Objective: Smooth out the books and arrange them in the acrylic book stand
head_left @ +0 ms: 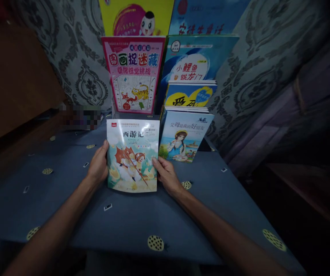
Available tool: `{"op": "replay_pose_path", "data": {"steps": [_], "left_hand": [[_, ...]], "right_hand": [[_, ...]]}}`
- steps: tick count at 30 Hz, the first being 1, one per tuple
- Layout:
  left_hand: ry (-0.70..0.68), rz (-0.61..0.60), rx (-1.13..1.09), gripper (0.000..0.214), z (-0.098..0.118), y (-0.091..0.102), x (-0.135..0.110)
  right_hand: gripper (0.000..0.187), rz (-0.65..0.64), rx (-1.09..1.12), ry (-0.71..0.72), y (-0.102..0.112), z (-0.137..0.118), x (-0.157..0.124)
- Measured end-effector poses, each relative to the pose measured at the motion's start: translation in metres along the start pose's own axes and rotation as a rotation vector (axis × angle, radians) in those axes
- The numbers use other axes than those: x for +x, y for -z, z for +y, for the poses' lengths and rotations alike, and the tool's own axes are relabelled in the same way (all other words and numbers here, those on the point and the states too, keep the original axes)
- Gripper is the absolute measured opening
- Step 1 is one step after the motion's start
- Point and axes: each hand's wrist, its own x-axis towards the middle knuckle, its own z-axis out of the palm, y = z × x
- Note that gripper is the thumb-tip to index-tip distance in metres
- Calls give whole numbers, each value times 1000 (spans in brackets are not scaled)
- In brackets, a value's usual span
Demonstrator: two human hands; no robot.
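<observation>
A thin children's book (132,153) with a white and teal cover showing a cartoon warrior is held upright over the blue cloth. My left hand (99,164) grips its left edge, thumb on the cover. My right hand (166,175) grips its lower right edge, thumb on the cover too. Both hands are closed on the book. Its cover faces me.
Behind the book a stepped rack shows more books: a pink puzzle book (133,73), a blue book (193,57), a yellow and blue one (190,95) and one with a girl (183,136). The blue spotted tablecloth (142,222) ends at the right edge. A brown board (12,76) stands at left.
</observation>
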Motion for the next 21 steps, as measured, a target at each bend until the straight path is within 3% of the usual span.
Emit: {"op": "replay_pose_path", "data": {"steps": [12,15,21], "left_hand": [[85,25,8,35,-6,0,0],[70,-49,43,42,1,-4,-8],[-86,-93,182,58,15,0,-14]], "right_hand": [[55,-43,44,-13,0,5,1],[56,-61,-49,94,0,0,-1],[47,-106,-458,431,1,-16,-15]]}}
